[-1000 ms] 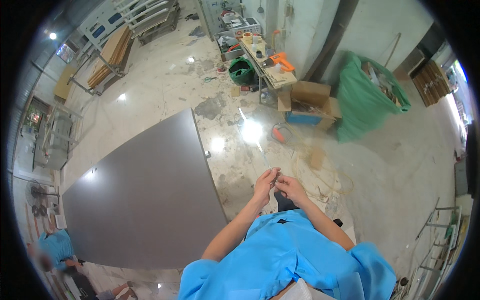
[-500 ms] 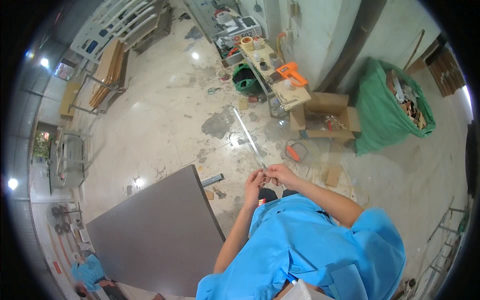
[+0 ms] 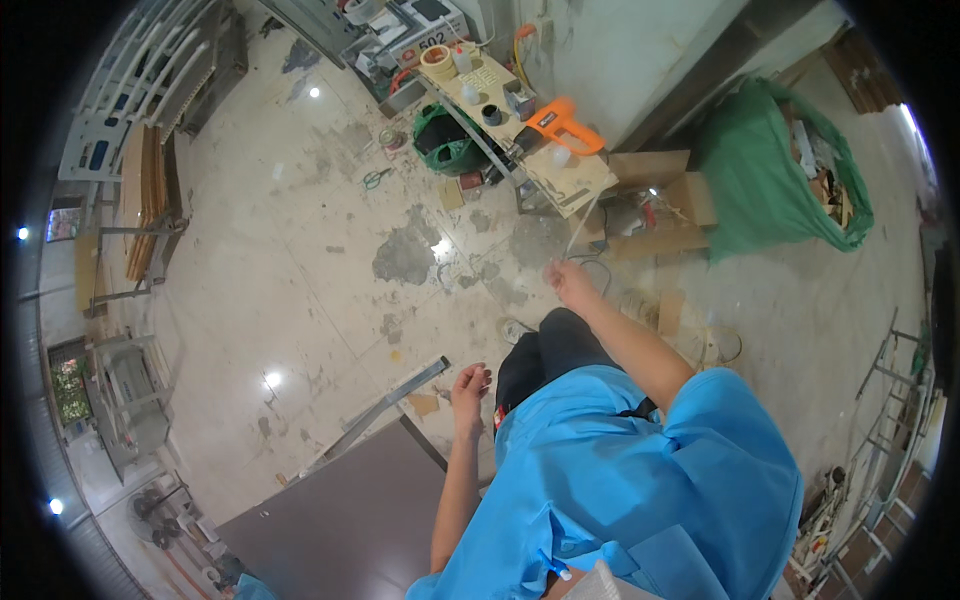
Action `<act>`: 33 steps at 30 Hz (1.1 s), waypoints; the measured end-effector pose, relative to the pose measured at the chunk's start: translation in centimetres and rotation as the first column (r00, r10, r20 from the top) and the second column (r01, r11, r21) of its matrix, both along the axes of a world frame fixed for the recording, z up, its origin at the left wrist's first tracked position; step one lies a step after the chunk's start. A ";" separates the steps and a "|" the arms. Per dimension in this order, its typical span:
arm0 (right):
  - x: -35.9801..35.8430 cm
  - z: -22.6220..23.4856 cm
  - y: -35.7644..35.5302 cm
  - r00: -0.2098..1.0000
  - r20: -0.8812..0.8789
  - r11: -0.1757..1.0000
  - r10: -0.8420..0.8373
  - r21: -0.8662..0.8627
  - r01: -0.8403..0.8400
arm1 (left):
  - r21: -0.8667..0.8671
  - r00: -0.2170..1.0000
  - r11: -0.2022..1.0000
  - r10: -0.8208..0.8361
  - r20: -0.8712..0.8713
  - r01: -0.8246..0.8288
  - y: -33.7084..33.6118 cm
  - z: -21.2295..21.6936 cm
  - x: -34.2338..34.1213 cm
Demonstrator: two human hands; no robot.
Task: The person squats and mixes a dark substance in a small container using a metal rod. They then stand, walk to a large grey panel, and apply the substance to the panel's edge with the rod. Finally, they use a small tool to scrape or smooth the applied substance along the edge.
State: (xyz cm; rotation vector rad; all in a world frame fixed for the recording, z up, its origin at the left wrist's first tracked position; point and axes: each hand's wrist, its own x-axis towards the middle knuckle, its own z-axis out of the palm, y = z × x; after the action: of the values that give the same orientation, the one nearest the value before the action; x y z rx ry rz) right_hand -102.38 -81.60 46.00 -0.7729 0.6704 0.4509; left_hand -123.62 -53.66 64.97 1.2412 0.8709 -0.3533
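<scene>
My right hand (image 3: 572, 283) is held out ahead of my knees, its fingers closed and a little blurred by motion. From it a thin pale strip (image 3: 582, 226) points up toward the near end of the narrow bench (image 3: 570, 188). My left hand (image 3: 468, 392) hangs apart from it, beside my thigh, fingers loosely bent and nothing visible in them. Nearest to that hand are a metal bar (image 3: 400, 388) and a large grey-brown panel (image 3: 350, 505) at lower left.
An orange heat gun (image 3: 565, 125), a tape roll (image 3: 437, 62) and small bottles lie on the bench. Beyond my right hand stand an open cardboard box (image 3: 655, 243) and a stuffed green sack (image 3: 750, 170). Scissors (image 3: 376, 178) and a green bag (image 3: 450, 150) are on the floor.
My hands have parted: the right moved up and right with the strip swung toward the bench, the left dropped back. The view has turned and my legs now show.
</scene>
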 end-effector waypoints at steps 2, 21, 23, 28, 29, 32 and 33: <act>2.8 -2.2 0.4 0.988 -0.063 0.990 -0.140 0.014 0.141 | 0.033 0.998 0.999 0.032 -0.046 -0.031 1.6 0.3 1.0; 18.8 -15.9 -0.8 0.893 -0.432 0.988 0.125 -0.033 -0.154 | 0.133 0.889 0.927 0.374 -0.262 -0.351 -6.2 2.4 -0.8; 17.4 -14.7 -1.3 0.818 -0.329 0.860 0.471 -0.035 -0.509 | 0.125 0.839 0.859 0.512 -0.185 -0.496 -8.0 2.5 -2.0; 10.3 -7.7 2.2 0.029 -0.438 -0.133 0.898 -0.335 -0.933 | 0.358 0.714 0.674 0.700 -0.028 -0.646 -13.0 3.0 -6.5; 8.1 -6.2 3.1 -0.119 -0.399 -0.267 0.909 -0.341 -0.901 | 0.372 0.665 0.612 0.746 0.020 -0.698 -14.1 3.1 -8.3; 2.7 -1.8 6.9 -0.475 -0.436 -0.626 0.764 -0.324 -0.710 | 0.393 0.518 0.455 0.853 0.066 -0.799 -19.3 3.1 -12.5; 0.4 -0.6 8.6 -0.574 -0.441 -0.723 0.690 -0.385 -0.573 | 0.373 0.404 0.338 0.908 0.113 -0.864 -21.3 2.9 -14.3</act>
State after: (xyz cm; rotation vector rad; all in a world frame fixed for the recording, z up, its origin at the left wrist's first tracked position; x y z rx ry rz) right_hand -102.00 -72.99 45.36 -2.0820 -0.7101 2.1283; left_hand -137.92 -74.97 67.87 0.8801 1.6547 0.7112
